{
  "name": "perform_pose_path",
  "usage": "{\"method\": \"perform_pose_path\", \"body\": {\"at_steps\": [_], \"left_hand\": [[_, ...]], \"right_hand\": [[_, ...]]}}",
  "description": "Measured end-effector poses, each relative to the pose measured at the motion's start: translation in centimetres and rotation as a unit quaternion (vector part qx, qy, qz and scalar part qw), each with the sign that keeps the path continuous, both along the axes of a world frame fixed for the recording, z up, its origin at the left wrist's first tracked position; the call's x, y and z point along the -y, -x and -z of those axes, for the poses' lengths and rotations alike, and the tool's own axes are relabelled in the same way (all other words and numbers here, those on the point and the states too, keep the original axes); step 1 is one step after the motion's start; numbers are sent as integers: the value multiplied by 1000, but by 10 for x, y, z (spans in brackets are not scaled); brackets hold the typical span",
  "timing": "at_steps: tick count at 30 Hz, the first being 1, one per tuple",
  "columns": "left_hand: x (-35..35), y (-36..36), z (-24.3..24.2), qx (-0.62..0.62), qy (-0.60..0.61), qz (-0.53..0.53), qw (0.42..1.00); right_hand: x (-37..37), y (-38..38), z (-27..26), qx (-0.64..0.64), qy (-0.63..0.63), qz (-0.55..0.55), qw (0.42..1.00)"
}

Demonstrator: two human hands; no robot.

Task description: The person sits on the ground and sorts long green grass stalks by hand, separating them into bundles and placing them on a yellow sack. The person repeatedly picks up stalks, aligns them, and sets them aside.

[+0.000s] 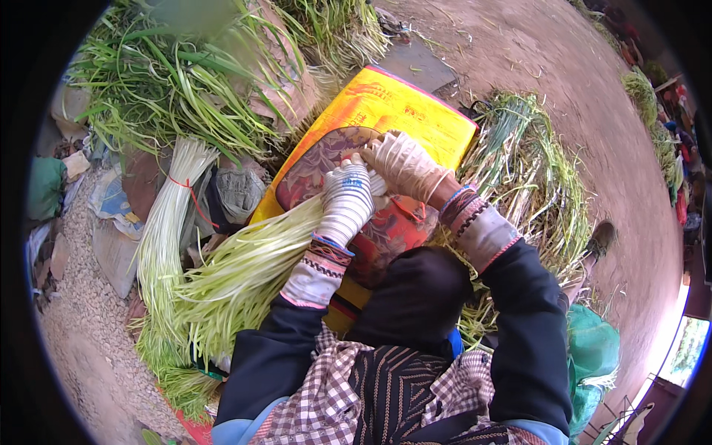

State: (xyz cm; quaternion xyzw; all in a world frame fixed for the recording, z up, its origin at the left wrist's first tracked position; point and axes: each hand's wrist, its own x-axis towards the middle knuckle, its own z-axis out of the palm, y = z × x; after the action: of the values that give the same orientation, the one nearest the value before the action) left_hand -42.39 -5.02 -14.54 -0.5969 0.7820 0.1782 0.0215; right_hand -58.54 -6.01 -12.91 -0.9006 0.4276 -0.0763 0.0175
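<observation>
My left hand (349, 192), in a white striped glove, is closed around a bunch of pale yellow-green chive-like leaves (250, 267). The leaves fan out to the lower left. Against its fingertips is my right hand (403, 164), in a beige cloth glove, with bent fingers; whether they pinch anything is hidden. Both hands are above a flower-patterned red and purple pad (311, 167), which lies over a yellow printed sheet (411, 111). A red tie strip (409, 209) shows on the pad below my right hand.
Left of the pad, a similar pale bunch (178, 206) has a red tie around it. Loose green leaves (172, 83) are heaped at upper left. Dry trimmings (523, 183) pile up on the right, above a green bag (592, 345). Gravel (83, 322) covers the ground at left.
</observation>
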Motion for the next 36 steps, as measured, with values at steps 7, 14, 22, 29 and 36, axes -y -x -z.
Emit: {"method": "perform_pose_path", "body": {"at_steps": [7, 14, 22, 29, 36], "left_hand": [[3, 0, -1, 8, 2, -7, 1000], [8, -10, 15, -49, 24, -9, 998], [21, 1, 16, 6, -30, 3, 1000], [2, 14, 4, 61, 23, -25, 998], [12, 5, 21, -16, 15, -28, 999]], "right_hand": [[-76, 34, -6, 286, 86, 170, 939], [-100, 33, 41, 491, -437, 318, 683], [-77, 18, 77, 569, -478, 231, 628], [-87, 15, 67, 584, -436, 248, 638], [-83, 16, 74, 804, -176, 447, 351]]}}
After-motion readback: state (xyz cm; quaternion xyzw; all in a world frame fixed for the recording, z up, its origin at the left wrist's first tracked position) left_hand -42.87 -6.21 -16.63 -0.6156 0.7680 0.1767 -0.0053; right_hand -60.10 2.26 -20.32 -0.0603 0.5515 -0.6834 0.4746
